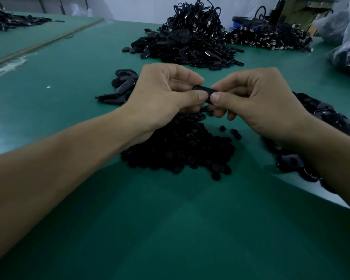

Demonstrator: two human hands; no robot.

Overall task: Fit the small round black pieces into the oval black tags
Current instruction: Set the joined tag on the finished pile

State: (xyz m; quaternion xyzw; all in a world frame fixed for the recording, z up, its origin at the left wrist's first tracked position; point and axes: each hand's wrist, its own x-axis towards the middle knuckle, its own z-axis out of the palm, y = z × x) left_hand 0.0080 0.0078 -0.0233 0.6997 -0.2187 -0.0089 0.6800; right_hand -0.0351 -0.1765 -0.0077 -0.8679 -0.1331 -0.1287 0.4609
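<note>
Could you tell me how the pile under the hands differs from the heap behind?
The near pile is low; the far heap stands tall. The near pile holds small round pieces; the far heap holds oval tags with looped cords. Both are black, on the green table.

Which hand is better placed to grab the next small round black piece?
Probably left: the left hand hangs above the pile of small round black pieces; the right hand sits beside it.
</note>
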